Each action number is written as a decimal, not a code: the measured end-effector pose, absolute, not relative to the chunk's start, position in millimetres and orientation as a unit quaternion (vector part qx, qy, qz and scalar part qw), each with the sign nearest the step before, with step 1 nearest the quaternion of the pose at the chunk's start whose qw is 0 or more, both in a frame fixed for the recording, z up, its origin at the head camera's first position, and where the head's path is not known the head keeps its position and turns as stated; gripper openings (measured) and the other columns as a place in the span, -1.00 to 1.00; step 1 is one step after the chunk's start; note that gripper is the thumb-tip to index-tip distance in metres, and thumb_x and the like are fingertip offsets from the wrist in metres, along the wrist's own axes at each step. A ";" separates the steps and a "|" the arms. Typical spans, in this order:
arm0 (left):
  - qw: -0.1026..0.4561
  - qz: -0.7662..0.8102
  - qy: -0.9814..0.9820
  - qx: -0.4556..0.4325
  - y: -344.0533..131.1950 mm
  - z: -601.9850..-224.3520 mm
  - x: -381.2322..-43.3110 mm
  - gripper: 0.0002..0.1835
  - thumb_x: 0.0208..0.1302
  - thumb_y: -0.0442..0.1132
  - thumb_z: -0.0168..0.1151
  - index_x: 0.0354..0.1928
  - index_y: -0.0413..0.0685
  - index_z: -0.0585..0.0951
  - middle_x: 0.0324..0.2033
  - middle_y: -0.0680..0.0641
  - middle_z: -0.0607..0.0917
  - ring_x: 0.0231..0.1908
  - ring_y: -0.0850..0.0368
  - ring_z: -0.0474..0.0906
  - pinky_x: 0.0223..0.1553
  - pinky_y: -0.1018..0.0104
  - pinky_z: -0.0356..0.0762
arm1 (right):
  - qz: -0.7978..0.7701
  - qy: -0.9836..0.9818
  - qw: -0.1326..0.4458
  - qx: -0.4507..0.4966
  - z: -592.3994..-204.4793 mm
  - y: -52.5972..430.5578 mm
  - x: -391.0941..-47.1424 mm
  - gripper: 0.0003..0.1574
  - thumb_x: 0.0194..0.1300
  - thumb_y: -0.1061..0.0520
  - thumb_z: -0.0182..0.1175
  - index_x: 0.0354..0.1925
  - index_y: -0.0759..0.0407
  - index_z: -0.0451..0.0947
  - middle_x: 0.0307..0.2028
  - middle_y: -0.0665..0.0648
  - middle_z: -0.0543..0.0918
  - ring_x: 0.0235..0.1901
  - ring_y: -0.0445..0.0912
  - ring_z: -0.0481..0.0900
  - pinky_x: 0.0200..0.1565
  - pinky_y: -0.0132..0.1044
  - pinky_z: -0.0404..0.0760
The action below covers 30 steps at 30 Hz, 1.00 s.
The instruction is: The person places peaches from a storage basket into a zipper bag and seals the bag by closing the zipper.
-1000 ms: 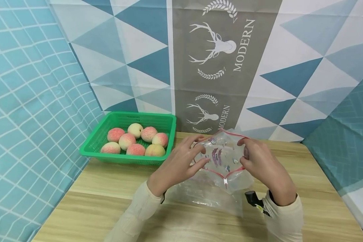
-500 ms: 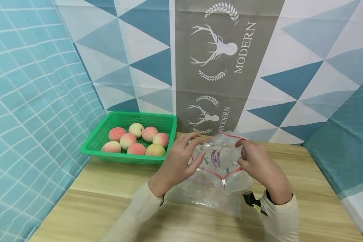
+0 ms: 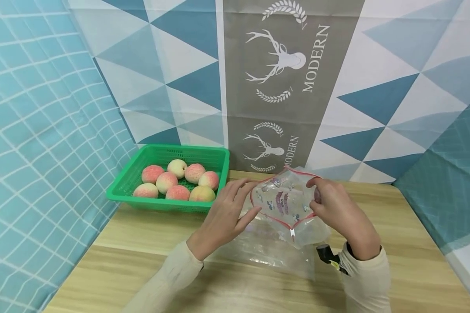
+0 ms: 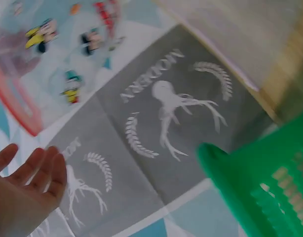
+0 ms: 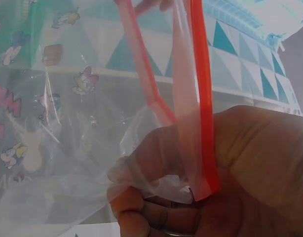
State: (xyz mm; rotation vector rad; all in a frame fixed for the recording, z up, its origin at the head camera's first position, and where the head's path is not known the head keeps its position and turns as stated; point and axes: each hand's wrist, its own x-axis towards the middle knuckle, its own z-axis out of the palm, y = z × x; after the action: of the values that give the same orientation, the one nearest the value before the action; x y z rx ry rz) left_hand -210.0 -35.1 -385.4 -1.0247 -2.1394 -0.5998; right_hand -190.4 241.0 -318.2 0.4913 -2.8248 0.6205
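A clear zip bag (image 3: 276, 202) with a red zip edge and printed cartoon figures stands with its mouth spread apart in the head view. My right hand (image 3: 337, 211) grips its right rim, fingers curled over the red strip; the right wrist view shows the film bunched in those fingers (image 5: 129, 202). A white slider (image 3: 292, 232) sits at the near corner of the mouth. Beside the left rim is my left hand (image 3: 225, 213), fingers loosely bent and holding nothing. In the left wrist view, that hand (image 4: 35, 182) is just apart from the bag's red edge (image 4: 23, 111).
A green plastic basket (image 3: 131, 202) with several peaches (image 3: 166, 182) stands at the back left, close to my left hand. More clear plastic (image 3: 270, 256) lies flat on the wooden table (image 3: 141, 256) below the bag. A patterned wall cover (image 3: 274, 143) rises behind the table.
My left hand has drawn slightly left, its thumb and fingers backing out from the bag's mouth. The right hand keeps its grip on the rim, and the mouth stays spread.
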 end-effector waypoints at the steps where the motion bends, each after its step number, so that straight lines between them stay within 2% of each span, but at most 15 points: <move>1: 0.348 -0.227 -0.821 -0.393 -37.5 -389.2 -210.2 -0.45 0.49 0.08 0.04 0.32 -0.13 0.40 0.20 -0.14 0.48 0.17 -0.06 0.42 0.22 0.08 0.41 | 0.210 -0.958 0.102 0.166 -318.3 241.7 -191.1 -0.57 0.08 0.44 0.14 -0.01 0.44 0.52 -0.63 0.03 0.36 -0.63 -0.14 0.27 -0.53 -0.27 0.29; 4: 0.362 -0.216 -0.818 -0.391 -43.8 -402.2 -211.3 -0.50 0.50 0.02 0.04 0.27 -0.17 0.45 0.16 -0.18 0.50 0.15 -0.09 0.45 0.17 0.03 0.45 | 0.209 -0.958 0.100 0.167 -318.9 244.2 -193.2 -0.57 0.06 0.45 0.12 -0.02 0.46 0.52 -0.62 0.04 0.37 -0.61 -0.13 0.27 -0.51 -0.27 0.29; 8: 0.342 -0.214 -0.833 -0.378 -51.3 -414.6 -215.4 -0.54 0.47 -0.02 0.10 0.23 -0.18 0.47 0.15 -0.19 0.50 0.13 -0.09 0.47 0.13 0.02 0.49 | 0.210 -0.959 0.097 0.162 -318.3 247.0 -194.5 -0.56 0.05 0.45 0.13 -0.02 0.47 0.51 -0.62 0.04 0.38 -0.60 -0.13 0.29 -0.51 -0.26 0.31; 14: 0.314 -0.211 -0.862 -0.338 -71.2 -425.3 -235.6 -0.52 0.44 0.03 0.14 0.20 -0.17 0.49 0.13 -0.17 0.52 0.15 -0.08 0.45 0.16 0.01 0.46 | 0.215 -0.959 0.096 0.158 -317.3 247.3 -195.2 -0.57 0.09 0.43 0.16 0.00 0.46 0.51 -0.59 0.04 0.40 -0.59 -0.12 0.31 -0.53 -0.27 0.32; 23: 0.306 -0.220 -0.873 -0.310 -109.8 -441.1 -259.8 -0.54 0.33 -0.03 0.29 0.10 -0.21 0.54 0.08 -0.16 0.53 0.10 -0.10 0.45 0.04 -0.06 0.45 | 0.218 -0.959 0.080 0.162 -323.4 242.1 -198.2 -0.57 0.08 0.42 0.15 -0.01 0.44 0.52 -0.60 0.04 0.38 -0.59 -0.12 0.30 -0.52 -0.28 0.30; 25: 0.307 -0.219 -0.874 -0.306 -114.6 -439.4 -264.5 -0.59 0.33 -0.08 0.29 0.07 -0.22 0.55 0.06 -0.17 0.54 0.08 -0.11 0.46 -0.01 -0.08 0.45 | 0.221 -0.959 0.078 0.161 -323.5 242.2 -198.6 -0.57 0.08 0.43 0.14 -0.01 0.44 0.52 -0.61 0.04 0.37 -0.59 -0.12 0.29 -0.52 -0.28 0.29; 30: 0.279 -0.237 -0.889 -0.275 -128.3 -434.1 -274.5 -0.76 0.39 -0.24 0.17 0.00 -0.22 0.56 0.03 -0.17 0.54 0.07 -0.16 0.44 0.05 -0.15 0.40 | 0.223 -0.958 0.077 0.163 -323.9 243.2 -199.5 -0.57 0.08 0.43 0.13 -0.01 0.43 0.53 -0.61 0.04 0.37 -0.59 -0.12 0.29 -0.51 -0.27 0.30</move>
State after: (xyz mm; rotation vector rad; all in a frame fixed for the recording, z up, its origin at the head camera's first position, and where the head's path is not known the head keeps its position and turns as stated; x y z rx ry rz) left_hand -274.5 -128.3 -434.1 -0.7368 -2.3847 -0.6368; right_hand -199.5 243.2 -323.9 0.4886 -2.8715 0.6679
